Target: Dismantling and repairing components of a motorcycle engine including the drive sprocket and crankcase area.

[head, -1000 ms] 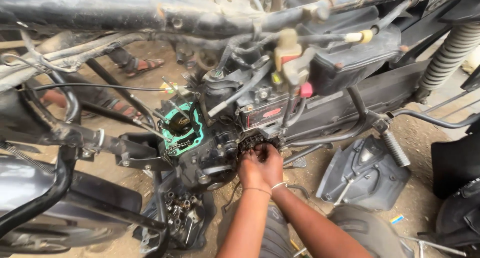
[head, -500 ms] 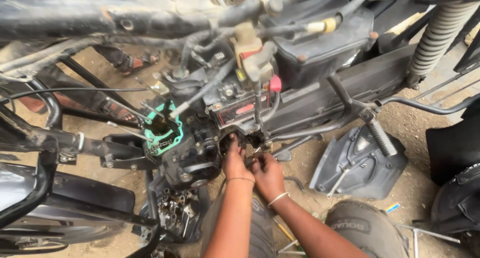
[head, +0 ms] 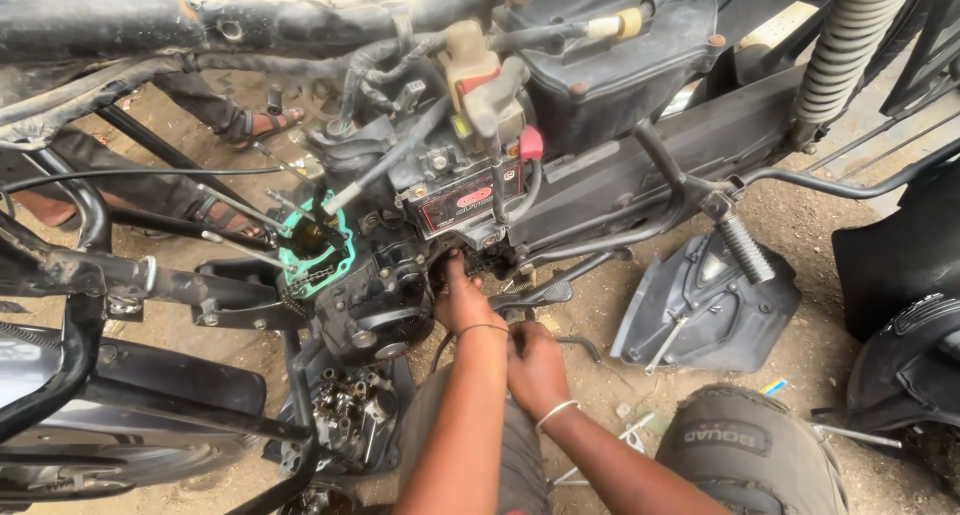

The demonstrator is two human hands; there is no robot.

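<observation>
Dirt ground (head: 590, 305) under stripped motorcycle, frame and black engine (head: 385, 295) filling view. Left hand (head: 462, 297) reaches up into gap between engine and battery box (head: 465, 200), fingers pushed in among dark parts; grip seems closed on something small, cannot tell what. Right hand (head: 535, 365) sits just below and beside left wrist, fingers curled, grip state unclear. Green gasket (head: 318, 247) on open cylinder mouth, left of hands. Black plastic side cover (head: 705, 310) lies on ground to right.

I count my two hands, left (head: 462, 300) and right (head: 535, 367). One green gasket (head: 322, 255), one coil shock spring (head: 850, 45), two sandalled feet (head: 262, 125).
</observation>
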